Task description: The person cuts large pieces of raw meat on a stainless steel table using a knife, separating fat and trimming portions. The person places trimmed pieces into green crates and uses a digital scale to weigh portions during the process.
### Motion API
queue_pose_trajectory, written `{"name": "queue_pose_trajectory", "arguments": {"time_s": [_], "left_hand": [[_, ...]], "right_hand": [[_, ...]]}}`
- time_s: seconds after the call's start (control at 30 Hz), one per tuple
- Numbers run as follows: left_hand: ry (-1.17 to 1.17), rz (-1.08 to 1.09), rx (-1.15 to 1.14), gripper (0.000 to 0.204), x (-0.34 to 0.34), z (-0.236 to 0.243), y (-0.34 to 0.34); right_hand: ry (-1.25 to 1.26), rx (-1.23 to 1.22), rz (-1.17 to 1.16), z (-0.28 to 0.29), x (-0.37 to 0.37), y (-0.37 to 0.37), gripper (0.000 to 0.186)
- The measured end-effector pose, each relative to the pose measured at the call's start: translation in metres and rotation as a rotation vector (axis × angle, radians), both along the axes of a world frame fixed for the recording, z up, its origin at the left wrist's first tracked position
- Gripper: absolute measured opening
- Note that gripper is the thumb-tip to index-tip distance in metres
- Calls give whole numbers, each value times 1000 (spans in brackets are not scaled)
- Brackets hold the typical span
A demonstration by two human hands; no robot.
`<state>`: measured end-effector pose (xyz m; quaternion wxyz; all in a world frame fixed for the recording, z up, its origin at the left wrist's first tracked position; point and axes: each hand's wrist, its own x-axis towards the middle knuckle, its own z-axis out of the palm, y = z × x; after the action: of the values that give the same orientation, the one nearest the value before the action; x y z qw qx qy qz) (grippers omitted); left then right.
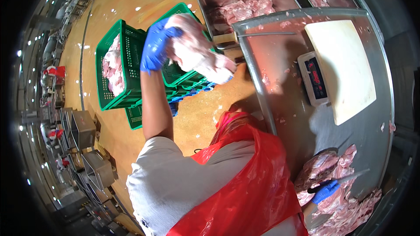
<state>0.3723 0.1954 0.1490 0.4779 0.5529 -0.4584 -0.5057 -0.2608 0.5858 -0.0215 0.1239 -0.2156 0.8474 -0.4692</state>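
Observation:
My left hand (156, 46), in a blue glove, is raised at upper middle with its fingers round a large pale pink piece of meat (190, 46). The meat hangs over a green perforated crate (174, 84), beside another green crate (99, 89) with meat in it. At lower right my right hand (324, 191), also blue-gloved, is closed on the dark handle of a knife (352, 175), whose blade points right. That hand lies over several pieces of raw meat (323, 170) on the steel table (363, 144).
Steel bins (208, 17) with meat stand at the top. A white cutting board (345, 70) lies beside a scale (311, 78) on the table. My red apron (232, 183) is at bottom centre. Far left, distant co-workers (57, 72) and steel carts (82, 129) are on the tan floor (109, 135).

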Motion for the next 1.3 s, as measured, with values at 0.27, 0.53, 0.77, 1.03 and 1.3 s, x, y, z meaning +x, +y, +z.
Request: {"name": "queue_pose_trajectory", "arguments": {"time_s": [0.27, 0.53, 0.77, 1.03, 1.3], "left_hand": [[-1007, 624, 126, 35, 189, -225, -64], [-653, 743, 26, 28, 172, -193, -8], [-783, 628, -358, 22, 269, -13, 74], [-1696, 1130, -115, 30, 325, 39, 146], [-1270, -134, 143, 18, 194, -173, 136]], "right_hand": [[-22, -21, -134, 14, -37, 23, 40], [12, -2, -292, 17, -35, 95, 43], [20, -73, -228, 5, -62, 67, 37], [55, -86, -151, 5, -71, 34, 36], [92, -98, -162, 5, -75, 39, 36]]}}
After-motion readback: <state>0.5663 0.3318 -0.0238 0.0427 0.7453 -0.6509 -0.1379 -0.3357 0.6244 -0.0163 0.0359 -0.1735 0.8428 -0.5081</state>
